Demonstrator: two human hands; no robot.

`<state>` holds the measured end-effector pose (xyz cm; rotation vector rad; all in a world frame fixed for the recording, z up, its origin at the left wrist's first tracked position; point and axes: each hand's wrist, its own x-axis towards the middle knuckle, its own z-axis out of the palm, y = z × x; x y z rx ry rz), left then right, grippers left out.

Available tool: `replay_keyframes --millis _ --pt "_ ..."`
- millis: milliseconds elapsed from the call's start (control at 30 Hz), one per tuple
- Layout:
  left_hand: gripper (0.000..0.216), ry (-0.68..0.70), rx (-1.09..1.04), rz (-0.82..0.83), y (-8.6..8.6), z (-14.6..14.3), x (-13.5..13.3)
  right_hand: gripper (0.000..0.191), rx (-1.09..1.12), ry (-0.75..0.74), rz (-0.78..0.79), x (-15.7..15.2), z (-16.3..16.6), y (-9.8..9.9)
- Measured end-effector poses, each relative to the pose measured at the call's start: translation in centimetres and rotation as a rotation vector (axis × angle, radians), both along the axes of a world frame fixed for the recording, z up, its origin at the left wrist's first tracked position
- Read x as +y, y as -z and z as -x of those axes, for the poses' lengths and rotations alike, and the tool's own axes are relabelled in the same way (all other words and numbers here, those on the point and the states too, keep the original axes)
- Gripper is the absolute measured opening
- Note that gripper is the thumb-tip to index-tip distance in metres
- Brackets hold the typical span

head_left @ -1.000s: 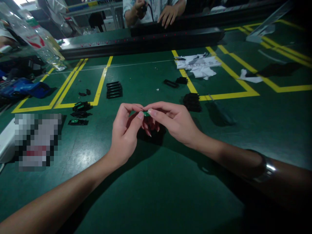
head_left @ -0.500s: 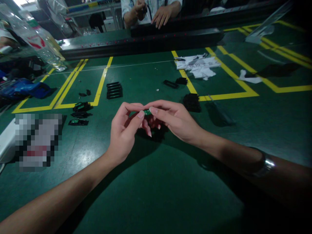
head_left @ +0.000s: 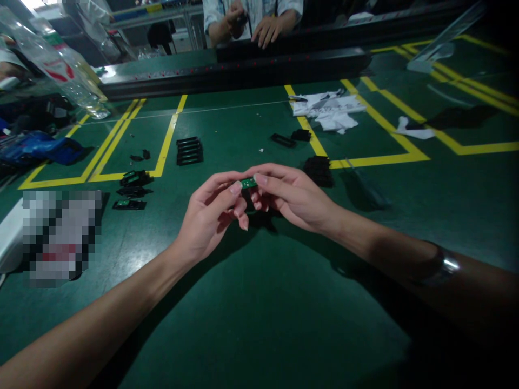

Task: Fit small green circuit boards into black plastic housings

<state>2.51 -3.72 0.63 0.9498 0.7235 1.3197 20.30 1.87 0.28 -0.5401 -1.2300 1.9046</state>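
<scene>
A small green circuit board is pinched between my two hands above the green table. My left hand grips its left end with thumb and forefinger. At the right end, the thumb and forefinger of my right hand hold it too. The fingers partly hide the board's edges and underside. To the left lie several black housings, some with green boards in them. Beyond my hands is a row of black frames. A pile of black parts sits just past my right hand.
A clear plastic bottle and a blue tool are at the left. White paper scraps lie at the back right, near a single black frame. A black rail crosses the far side, where another person's hands show.
More of the green board shows between my thumbs now. My right thumb has shifted slightly right, and my left hand has tilted a little.
</scene>
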Motion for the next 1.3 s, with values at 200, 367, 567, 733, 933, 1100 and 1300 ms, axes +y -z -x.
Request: replay_keyframes --millis 200,367,567,733,933,1100,1300 --pt "0.015 0.044 -0.037 0.020 -0.16 0.02 -0.13 0.014 0.033 -0.028 0.005 0.00 -0.03 0.09" --pt "0.016 0.011 -0.026 0.056 -0.34 -0.14 -0.24 0.013 0.032 -0.011 -0.015 -0.15 0.02 0.04" --pt "0.014 -0.002 -0.040 0.054 -0.43 -0.22 -0.18 0.013 -0.005 0.015 -0.027 -0.19 0.14 0.09" --pt "0.014 -0.021 -0.016 0.045 -0.40 -0.20 -0.18 0.013 -0.003 0.026 -0.049 -0.14 0.10 0.28" --pt "0.015 -0.042 0.022 0.005 -0.06 -0.24 -0.18 0.013 -0.004 0.029 -0.081 -0.14 0.07 0.46" --pt "0.015 -0.076 0.056 -0.030 0.09 -0.25 -0.12 0.015 -0.016 0.042 -0.106 -0.22 0.07 0.55" --pt "0.017 -0.099 0.094 -0.052 0.26 -0.33 -0.09 0.018 -0.064 0.079 -0.159 -0.40 0.11 0.56"
